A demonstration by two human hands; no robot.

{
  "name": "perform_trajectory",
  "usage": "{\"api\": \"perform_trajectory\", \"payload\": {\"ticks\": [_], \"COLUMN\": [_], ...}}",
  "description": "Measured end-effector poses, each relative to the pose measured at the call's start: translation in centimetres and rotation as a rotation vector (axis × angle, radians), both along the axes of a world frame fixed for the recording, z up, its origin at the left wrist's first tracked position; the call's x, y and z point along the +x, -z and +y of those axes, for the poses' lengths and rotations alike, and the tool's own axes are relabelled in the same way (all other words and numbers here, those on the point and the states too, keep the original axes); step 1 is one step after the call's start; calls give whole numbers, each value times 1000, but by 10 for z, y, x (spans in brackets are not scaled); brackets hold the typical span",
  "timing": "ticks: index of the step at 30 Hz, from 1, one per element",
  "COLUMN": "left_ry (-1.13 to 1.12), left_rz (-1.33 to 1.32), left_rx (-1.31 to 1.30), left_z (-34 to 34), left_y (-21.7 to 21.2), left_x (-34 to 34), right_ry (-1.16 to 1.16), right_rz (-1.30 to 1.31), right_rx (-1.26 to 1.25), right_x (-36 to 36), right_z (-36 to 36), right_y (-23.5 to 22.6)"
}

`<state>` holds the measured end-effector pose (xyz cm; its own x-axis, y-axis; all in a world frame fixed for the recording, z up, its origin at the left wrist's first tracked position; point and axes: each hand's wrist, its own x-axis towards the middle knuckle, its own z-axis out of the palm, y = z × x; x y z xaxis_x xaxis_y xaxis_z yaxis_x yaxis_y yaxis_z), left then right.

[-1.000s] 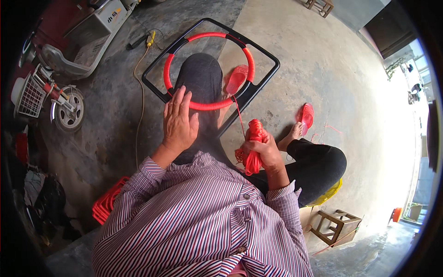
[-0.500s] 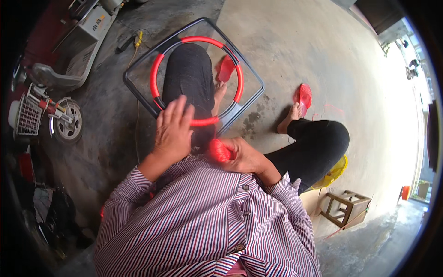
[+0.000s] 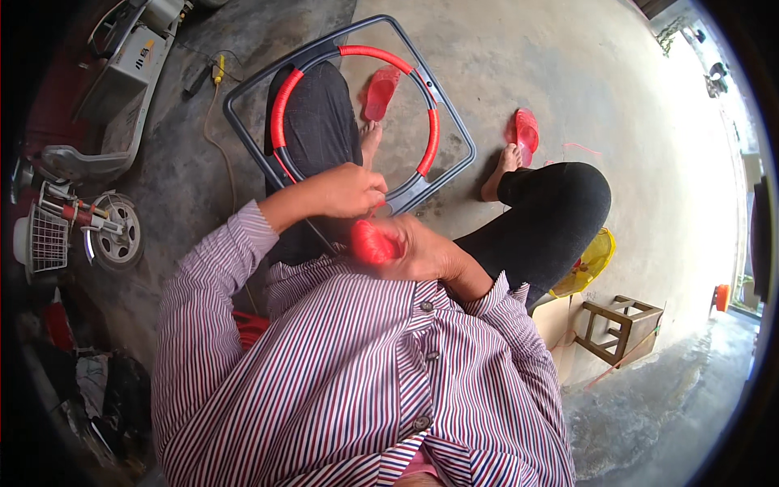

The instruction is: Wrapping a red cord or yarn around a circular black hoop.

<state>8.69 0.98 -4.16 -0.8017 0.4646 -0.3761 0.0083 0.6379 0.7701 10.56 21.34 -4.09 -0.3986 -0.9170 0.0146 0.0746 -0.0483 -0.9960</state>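
Note:
A dark grey square frame with a round inner ring (image 3: 434, 142) lies across my left thigh. Red cord (image 3: 280, 122) is wound around several stretches of the ring, with dark bare sections between. My left hand (image 3: 349, 191) is closed at the ring's near side, its fingertips pinched together; whatever they hold is hidden. Just below and to the right, my right hand (image 3: 426, 247) grips a bundle of red cord (image 3: 373, 242), slightly blurred. The ring's nearest part is covered by my hands.
Red slippers (image 3: 526, 134) lie by my bare feet. At right stand a yellow basket (image 3: 599, 264) and a wooden stool (image 3: 621, 329). Leftward are a grey vehicle body (image 3: 130, 81), a small wheel (image 3: 122, 231) and a cable with a yellow plug (image 3: 218, 70).
My left hand has moved right and toward my right hand, going from spread fingers to closed ones. The right hand with the cord bundle has shifted slightly left and up.

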Motion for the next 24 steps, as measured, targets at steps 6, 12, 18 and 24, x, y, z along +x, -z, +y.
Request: {"api": "perform_trajectory", "payload": {"ticks": [6,12,18,24], "left_ry": [-96,-510,-637,-599], "left_rz": [-290,-241,-340,-411], "left_rx": [29,531,733,791], "left_z": [5,-13,2,23], "left_y": [-4,-10,-29,-25], "left_x": [-11,15,44,40], "right_ry": [28,300,655,726], "right_rz": [-94,-207,-360,-579], "right_rx": [-10,-57,-227,-733], "right_x": [0,4,0,-4], "right_z": [9,42,71,79], "right_y": [-4,-22,-17,-6]}}
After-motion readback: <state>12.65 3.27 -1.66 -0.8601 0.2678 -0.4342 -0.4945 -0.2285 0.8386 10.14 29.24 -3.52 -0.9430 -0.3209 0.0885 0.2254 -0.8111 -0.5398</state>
